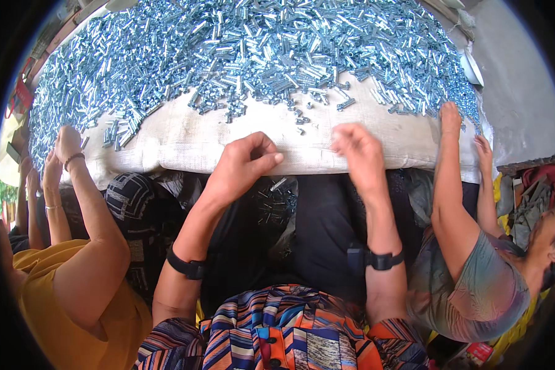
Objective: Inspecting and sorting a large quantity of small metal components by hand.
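A wide heap of small shiny blue-silver metal pieces (277, 55), short tubes or sleeves mixed with nut-like bits, covers the table. A few loose bits (301, 117) lie on the bare whitish cloth (185, 145) along its near edge. Over that edge, my left hand (245, 161) has its fingers curled and thumb stretched toward the right; anything held in it is too small or hidden. My right hand (359, 148) hovers above the cloth a short way to the right, bent at the fingers and smeared by motion. Neither hand touches the heap.
Below the edge, between my legs, a clear plastic bag (276, 206) holds more metal pieces. On the left, a person in a mustard top (74, 296) reaches to the heap. Another person's hand (450, 117) touches the right side. Further hands appear at both ends.
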The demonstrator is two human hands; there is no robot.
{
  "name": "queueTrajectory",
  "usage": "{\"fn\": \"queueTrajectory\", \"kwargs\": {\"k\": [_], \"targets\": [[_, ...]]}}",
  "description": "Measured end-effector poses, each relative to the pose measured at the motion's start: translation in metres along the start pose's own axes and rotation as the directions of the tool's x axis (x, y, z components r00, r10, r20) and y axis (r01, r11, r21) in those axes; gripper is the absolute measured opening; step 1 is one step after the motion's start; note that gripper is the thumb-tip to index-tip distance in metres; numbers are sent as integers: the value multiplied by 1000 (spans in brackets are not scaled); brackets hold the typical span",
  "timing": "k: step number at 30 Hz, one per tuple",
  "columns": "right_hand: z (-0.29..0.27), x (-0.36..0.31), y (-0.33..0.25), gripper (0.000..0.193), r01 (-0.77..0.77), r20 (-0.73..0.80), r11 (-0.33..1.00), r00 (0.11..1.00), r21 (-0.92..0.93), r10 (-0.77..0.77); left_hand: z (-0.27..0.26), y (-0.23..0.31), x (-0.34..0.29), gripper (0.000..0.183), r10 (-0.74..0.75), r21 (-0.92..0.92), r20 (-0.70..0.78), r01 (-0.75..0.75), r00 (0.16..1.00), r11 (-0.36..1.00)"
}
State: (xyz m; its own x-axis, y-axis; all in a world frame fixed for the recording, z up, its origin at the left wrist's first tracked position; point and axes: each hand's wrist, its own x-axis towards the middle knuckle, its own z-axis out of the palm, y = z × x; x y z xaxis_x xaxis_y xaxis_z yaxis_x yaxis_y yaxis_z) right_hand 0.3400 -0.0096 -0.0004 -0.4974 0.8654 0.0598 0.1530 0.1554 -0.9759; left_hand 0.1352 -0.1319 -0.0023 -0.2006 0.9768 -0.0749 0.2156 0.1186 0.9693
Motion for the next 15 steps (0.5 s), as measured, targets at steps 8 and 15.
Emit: {"fn": "queueTrajectory", "kwargs": {"k": [8,15], "targets": [[-33,86,36,25,45,-188,699,949,-714,-253,37,10,45,29,211,656,-190,-36,959,754],[-30,85,32,21,-45,-186,763,977,-645,-100,47,8,58,25,250,736,-211,-15,945,677]]}}
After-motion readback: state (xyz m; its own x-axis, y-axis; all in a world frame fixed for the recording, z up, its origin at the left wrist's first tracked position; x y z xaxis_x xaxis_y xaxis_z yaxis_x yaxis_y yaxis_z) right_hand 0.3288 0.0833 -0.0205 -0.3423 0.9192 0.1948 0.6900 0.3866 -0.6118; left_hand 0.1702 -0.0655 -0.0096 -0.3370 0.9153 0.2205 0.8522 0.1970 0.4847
